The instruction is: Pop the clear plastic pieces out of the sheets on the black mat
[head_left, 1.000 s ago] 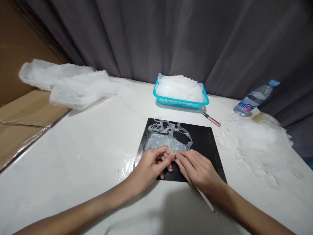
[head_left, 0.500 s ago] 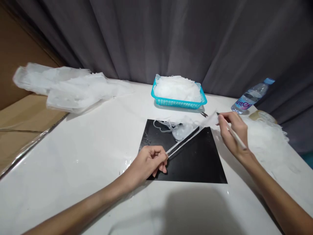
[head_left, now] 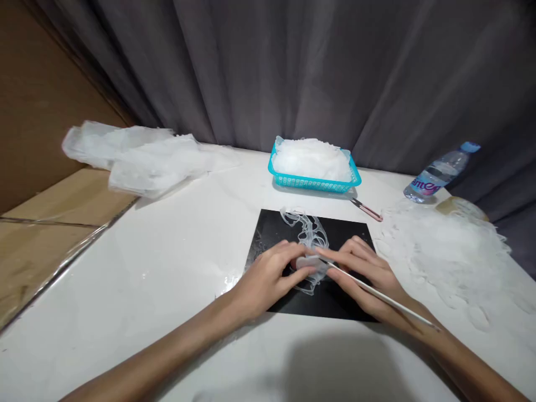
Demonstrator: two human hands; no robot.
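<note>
Over the black mat (head_left: 343, 304) my two hands meet at a small translucent white piece (head_left: 309, 261) of thin sheet. My left hand (head_left: 278, 273) pinches it from the left between thumb and fingers. My right hand (head_left: 368, 273) is closed round a slim white stick-like tool (head_left: 397, 306), whose tip points at the piece; its kind I cannot make out. The right fingertips touch or nearly touch the piece. Beneath and behind the hands, lacy translucent white strips (head_left: 310, 229) lie tangled on the mat, partly hidden by the fingers.
A blue basket (head_left: 314, 184) heaped with white pieces stands at the back. Pink-handled snips or scissors (head_left: 367, 210) lie to its right. Further right are a heap of translucent white pieces (head_left: 452, 251), a roll of tape (head_left: 463, 206) and a water bottle (head_left: 438, 173). White sheets (head_left: 154, 162) lie back left.
My hands were apart with white strips stretched between them; they have come together over the mat. The right hand moved left and down with its tool. The camera view has shifted slightly.
</note>
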